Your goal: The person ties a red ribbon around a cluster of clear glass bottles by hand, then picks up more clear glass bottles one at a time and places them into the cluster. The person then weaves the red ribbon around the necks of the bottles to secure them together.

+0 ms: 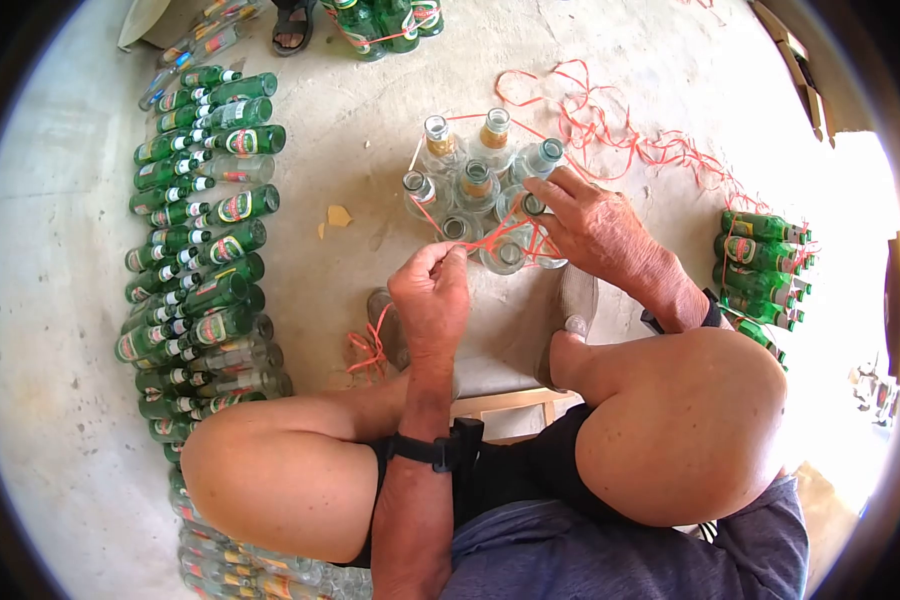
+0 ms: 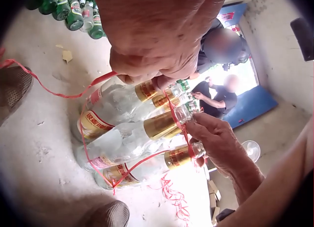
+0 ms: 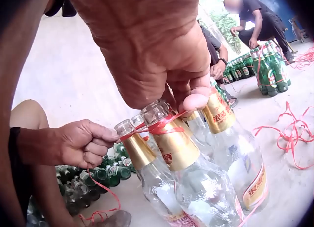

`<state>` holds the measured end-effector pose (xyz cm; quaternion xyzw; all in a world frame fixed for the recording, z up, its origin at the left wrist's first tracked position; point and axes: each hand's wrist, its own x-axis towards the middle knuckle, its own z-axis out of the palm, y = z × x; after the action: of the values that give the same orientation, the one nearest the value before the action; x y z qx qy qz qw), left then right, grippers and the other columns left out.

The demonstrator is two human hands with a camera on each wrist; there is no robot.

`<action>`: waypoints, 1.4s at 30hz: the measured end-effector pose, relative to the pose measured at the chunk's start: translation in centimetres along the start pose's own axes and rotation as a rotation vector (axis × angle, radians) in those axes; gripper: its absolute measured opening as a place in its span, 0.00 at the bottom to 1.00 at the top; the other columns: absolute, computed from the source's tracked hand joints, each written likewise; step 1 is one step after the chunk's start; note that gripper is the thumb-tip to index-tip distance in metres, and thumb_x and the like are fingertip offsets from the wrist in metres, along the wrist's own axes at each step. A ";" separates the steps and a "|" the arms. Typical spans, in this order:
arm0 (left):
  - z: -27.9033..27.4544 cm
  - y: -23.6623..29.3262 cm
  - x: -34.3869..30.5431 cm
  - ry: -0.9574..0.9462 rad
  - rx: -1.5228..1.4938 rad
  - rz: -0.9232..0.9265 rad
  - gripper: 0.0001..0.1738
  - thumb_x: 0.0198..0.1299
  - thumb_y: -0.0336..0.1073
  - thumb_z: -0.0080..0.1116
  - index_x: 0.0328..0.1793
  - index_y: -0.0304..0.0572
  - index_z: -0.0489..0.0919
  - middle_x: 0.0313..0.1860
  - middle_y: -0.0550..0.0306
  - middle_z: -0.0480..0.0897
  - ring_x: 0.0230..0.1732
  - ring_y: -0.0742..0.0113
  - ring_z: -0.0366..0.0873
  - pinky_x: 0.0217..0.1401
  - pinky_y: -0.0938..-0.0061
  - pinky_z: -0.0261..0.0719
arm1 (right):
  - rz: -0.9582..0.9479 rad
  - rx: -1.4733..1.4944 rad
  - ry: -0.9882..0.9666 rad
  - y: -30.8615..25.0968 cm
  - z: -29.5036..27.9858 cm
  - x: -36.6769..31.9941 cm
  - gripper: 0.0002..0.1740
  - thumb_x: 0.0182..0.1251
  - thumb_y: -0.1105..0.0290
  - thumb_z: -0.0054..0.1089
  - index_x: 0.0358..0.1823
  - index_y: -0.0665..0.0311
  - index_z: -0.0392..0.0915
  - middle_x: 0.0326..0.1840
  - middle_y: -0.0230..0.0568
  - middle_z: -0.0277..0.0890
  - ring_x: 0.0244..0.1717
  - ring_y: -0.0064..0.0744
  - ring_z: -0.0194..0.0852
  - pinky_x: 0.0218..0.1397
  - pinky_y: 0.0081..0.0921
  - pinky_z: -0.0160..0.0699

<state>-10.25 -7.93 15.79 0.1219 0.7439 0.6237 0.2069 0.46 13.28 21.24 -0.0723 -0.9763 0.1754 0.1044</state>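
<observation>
Several clear bottles [image 1: 477, 187] with gold neck foil stand upright in a cluster on the floor, red plastic ribbon round them. My left hand [image 1: 432, 300] pinches the ribbon between thumb and curled fingers at the near-left side of the necks. The right hand [image 1: 602, 228] is over the near-right necks, its fingers bent around a bottle neck and the ribbon there. In the right wrist view the ribbon [image 3: 164, 126] wraps the front necks and runs taut to the left hand [image 3: 81, 143]; the right fingertips touch it beside a bottle mouth.
Rows of green bottles [image 1: 235, 206] lie stacked at the left. Loose red ribbon [image 1: 670, 150] trails over the floor to bundled green bottles [image 1: 760, 255] at the right. Another green bundle [image 1: 395, 28] stands at the top. Two other people are beyond in the left wrist view.
</observation>
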 end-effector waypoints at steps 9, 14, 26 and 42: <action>0.2 0.0 0.1 0.025 0.103 0.163 0.05 0.68 0.26 0.69 0.44 0.29 0.89 0.25 0.59 0.85 0.26 0.81 0.75 0.29 0.77 0.75 | -0.021 -0.037 -0.020 0.8 0.7 -0.4 0.26 0.69 0.70 0.67 0.67 0.66 0.76 0.52 0.45 0.78 0.39 0.48 0.88 0.35 0.42 0.92; 0.0 0.6 0.0 0.003 0.165 0.140 0.05 0.68 0.26 0.69 0.44 0.30 0.89 0.23 0.57 0.85 0.24 0.80 0.76 0.28 0.76 0.75 | 0.006 -0.012 -0.055 -0.5 -0.8 -0.5 0.33 0.72 0.60 0.70 0.73 0.68 0.72 0.56 0.50 0.78 0.46 0.51 0.89 0.42 0.45 0.92; 0.0 0.9 0.1 0.004 0.195 0.190 0.05 0.67 0.26 0.69 0.44 0.29 0.89 0.23 0.55 0.86 0.24 0.79 0.78 0.29 0.75 0.76 | 0.003 0.033 -0.211 0.0 -0.2 -2.1 0.55 0.62 0.62 0.76 0.84 0.76 0.53 0.48 0.58 0.85 0.36 0.54 0.90 0.37 0.44 0.91; -0.1 0.8 -0.5 -0.041 0.169 0.163 0.06 0.68 0.27 0.69 0.44 0.29 0.89 0.23 0.55 0.87 0.24 0.80 0.77 0.28 0.75 0.75 | -0.122 0.002 -0.178 0.4 -0.9 -1.1 0.49 0.54 0.79 0.63 0.81 0.79 0.55 0.43 0.55 0.85 0.33 0.57 0.89 0.30 0.48 0.87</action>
<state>-9.89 -8.09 16.64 0.2118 0.7769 0.5710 0.1596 1.80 13.73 21.76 0.0032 -0.9841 0.1756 0.0276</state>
